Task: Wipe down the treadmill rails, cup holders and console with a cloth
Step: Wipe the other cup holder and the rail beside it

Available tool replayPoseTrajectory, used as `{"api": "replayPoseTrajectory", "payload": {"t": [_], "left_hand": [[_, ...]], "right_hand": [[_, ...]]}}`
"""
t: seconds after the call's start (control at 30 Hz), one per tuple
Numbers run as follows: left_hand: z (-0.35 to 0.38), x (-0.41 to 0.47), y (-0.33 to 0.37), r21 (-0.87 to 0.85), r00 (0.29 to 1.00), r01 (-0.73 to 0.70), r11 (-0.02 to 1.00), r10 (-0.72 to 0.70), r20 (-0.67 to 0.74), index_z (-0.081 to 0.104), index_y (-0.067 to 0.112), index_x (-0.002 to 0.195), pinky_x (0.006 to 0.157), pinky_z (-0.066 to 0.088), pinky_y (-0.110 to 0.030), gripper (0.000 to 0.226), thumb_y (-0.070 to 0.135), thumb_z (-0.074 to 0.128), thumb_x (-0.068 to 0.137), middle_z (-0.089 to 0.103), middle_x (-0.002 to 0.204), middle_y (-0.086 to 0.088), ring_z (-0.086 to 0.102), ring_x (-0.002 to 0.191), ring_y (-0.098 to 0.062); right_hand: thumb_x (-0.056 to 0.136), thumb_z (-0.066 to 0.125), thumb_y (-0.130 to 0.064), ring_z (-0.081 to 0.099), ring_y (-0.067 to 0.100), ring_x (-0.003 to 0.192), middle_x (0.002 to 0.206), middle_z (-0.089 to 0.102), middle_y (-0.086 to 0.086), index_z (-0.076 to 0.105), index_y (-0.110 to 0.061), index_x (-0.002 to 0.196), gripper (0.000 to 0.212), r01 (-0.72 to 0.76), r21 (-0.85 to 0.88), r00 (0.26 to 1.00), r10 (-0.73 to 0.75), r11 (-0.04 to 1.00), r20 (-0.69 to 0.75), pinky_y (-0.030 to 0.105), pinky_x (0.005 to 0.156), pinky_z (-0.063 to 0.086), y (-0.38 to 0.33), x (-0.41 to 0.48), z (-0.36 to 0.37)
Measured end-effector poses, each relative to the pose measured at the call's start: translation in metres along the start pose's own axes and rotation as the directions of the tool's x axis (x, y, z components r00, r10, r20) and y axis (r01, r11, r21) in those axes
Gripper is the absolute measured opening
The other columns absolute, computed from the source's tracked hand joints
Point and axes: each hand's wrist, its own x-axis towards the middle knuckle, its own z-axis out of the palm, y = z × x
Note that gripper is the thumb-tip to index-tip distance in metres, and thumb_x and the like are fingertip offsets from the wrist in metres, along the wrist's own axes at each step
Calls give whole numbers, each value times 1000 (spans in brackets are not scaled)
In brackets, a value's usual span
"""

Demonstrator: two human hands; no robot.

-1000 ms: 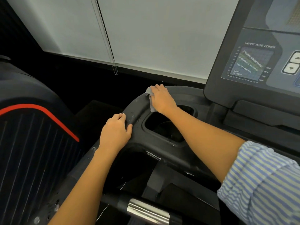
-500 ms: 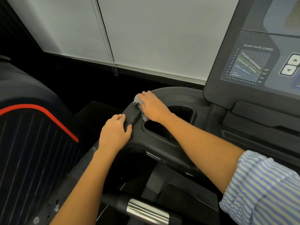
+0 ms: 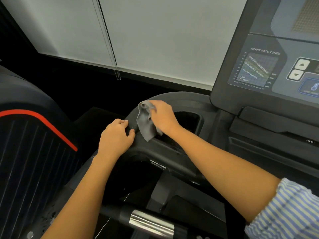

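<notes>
Pale window blinds (image 3: pixel 155 37) fill the back of the scene, and down in front it's all dark treadmill plastic. Right hand (image 3: pixel 163 117) is over the left edge of the cup holder (image 3: pixel 187 125), fingers closed around a grey cloth (image 3: pixel 145 123), bunched at the top with its loose end hanging onto the rim. Left hand (image 3: pixel 116 138) sits just beside it, curled over the outer edge of the molded tray (image 3: pixel 155 150), thumb nearly touching the cloth, gripping the plastic and nothing else. Striped blue-and-white sleeve (image 3: pixel 291 211) rolled up on the right arm. Up to the right, the console (image 3: pixel 269 66) shows a heart rate zones chart and two arrow buttons. Below, a shiny metal grip on the handrail (image 3: pixel 150 223). Off left, a neighbouring machine (image 3: pixel 34 144) with a red stripe.
</notes>
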Motion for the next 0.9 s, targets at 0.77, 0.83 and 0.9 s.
{"api": "replayPoseTrajectory", "payload": {"t": [0.77,0.83,0.9], "left_hand": [[32,-18,17,-8,962,-227,974,223,-156,61,-1,113,100,42,-48,29,14,59,89,51,127,-22,48,120,-40],[39,-23,20,132,949,-268,954,285,-134,62,-6,110,100,38,-53,32,11,66,83,56,123,-26,47,122,-44],[41,-25,20,233,943,-289,929,318,-100,63,-7,107,94,44,-53,34,10,71,78,59,117,-26,52,117,-44]], "right_hand": [[99,33,-38,33,20,134,137,46,7,51,-11,129,44,-122,-233,986,92,965,-138,30,106,28,38,-50,-63],[99,32,-38,16,27,143,148,33,13,42,-11,137,48,-175,-385,980,124,906,-153,39,115,16,57,-51,-65],[100,29,-41,5,32,145,154,21,16,34,-12,142,51,-241,-496,970,188,834,-156,43,118,5,68,-54,-64]]}}
